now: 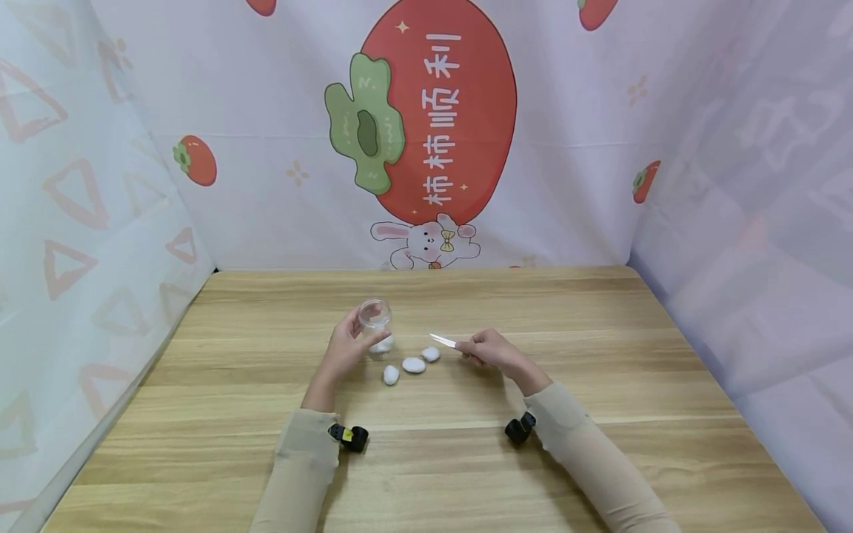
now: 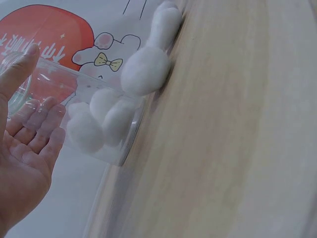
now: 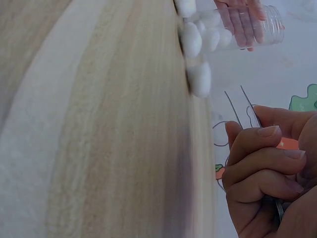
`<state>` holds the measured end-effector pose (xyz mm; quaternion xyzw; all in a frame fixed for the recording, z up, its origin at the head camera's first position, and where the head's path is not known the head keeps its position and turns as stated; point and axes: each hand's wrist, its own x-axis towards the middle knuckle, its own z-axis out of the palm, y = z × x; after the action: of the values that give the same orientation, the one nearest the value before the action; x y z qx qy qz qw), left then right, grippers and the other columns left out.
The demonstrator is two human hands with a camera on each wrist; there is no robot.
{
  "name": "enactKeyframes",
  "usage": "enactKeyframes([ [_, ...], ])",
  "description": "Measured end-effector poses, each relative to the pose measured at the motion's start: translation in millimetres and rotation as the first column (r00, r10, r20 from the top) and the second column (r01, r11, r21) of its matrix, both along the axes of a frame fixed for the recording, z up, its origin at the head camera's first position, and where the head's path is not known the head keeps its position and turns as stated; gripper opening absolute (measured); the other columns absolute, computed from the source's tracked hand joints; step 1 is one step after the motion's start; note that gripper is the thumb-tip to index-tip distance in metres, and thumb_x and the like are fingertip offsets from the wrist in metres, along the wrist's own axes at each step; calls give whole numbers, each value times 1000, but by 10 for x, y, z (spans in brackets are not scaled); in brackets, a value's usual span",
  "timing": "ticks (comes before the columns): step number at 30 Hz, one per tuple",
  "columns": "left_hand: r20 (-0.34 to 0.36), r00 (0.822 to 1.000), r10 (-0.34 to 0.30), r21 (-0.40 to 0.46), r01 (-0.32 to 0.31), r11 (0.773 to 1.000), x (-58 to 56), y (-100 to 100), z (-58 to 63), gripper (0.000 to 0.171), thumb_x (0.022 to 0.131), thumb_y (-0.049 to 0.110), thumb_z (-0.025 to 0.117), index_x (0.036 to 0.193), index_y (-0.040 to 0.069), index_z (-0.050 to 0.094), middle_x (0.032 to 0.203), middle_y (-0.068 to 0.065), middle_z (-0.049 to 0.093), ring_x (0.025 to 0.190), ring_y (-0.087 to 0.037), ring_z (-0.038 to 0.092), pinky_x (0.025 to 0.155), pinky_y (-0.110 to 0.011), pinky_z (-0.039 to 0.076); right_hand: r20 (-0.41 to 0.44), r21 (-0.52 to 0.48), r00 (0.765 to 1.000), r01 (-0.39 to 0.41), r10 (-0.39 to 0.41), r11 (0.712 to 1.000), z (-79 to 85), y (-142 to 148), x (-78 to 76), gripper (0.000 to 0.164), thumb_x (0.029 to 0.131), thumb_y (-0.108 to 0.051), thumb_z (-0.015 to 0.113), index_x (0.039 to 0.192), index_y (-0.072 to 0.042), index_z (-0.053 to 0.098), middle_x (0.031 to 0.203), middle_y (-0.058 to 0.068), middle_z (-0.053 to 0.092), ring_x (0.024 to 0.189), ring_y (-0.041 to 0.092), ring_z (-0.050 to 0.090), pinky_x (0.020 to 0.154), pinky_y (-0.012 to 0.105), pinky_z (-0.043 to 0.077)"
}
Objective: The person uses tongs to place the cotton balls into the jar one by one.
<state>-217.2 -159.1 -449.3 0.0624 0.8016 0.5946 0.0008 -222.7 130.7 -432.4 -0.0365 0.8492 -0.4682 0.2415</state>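
Observation:
My left hand [image 1: 343, 348] holds a clear, lidless jar [image 1: 375, 314] upright on the table, thumb on one side and fingers on the other. Several white cotton balls [image 2: 104, 121] lie at the bottom of the jar. To its right, three more cotton balls [image 1: 414, 365] form a slanting row on the wood. My right hand [image 1: 493, 349] grips metal tweezers [image 1: 443, 340], whose tips point left, just past the farthest loose ball. In the right wrist view the two prongs [image 3: 249, 104] stand apart with nothing between them.
A wooden table [image 1: 426, 474] carries everything. Behind it hangs a white cloth [image 1: 566, 185] printed with a large red persimmon and a rabbit. Pale curtains [image 1: 87, 222] line the sides. Small black cameras [image 1: 356, 439] are strapped at both sleeves.

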Motion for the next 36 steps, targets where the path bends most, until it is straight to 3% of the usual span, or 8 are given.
enactKeyframes([
  [11,-7,1000,3,1,-3,1000,-5,6,11,73,83,21,75,145,6,38,147,-17,47,144,-32,37,125,-46,26,20,12,1000,2,-3,1000,-101,58,12,32,95,-29,57,72,-7,57,49,-7,41,43,5,27,43,17,22],
  [18,8,1000,7,62,-7,998,3,15,15,66,84,19,75,141,10,44,143,-14,52,143,-29,39,126,-44,24,51,1,999,-7,7,1000,-130,74,30,34,95,-28,59,67,-9,56,50,-6,42,42,4,26,41,17,22],
  [36,16,1000,8,41,-9,999,-5,5,-2,69,83,22,75,143,10,41,145,-14,50,144,-30,38,126,-45,24,78,52,996,-49,45,997,-143,63,44,33,95,-30,59,72,-7,65,50,-5,42,42,5,27,42,18,23],
])
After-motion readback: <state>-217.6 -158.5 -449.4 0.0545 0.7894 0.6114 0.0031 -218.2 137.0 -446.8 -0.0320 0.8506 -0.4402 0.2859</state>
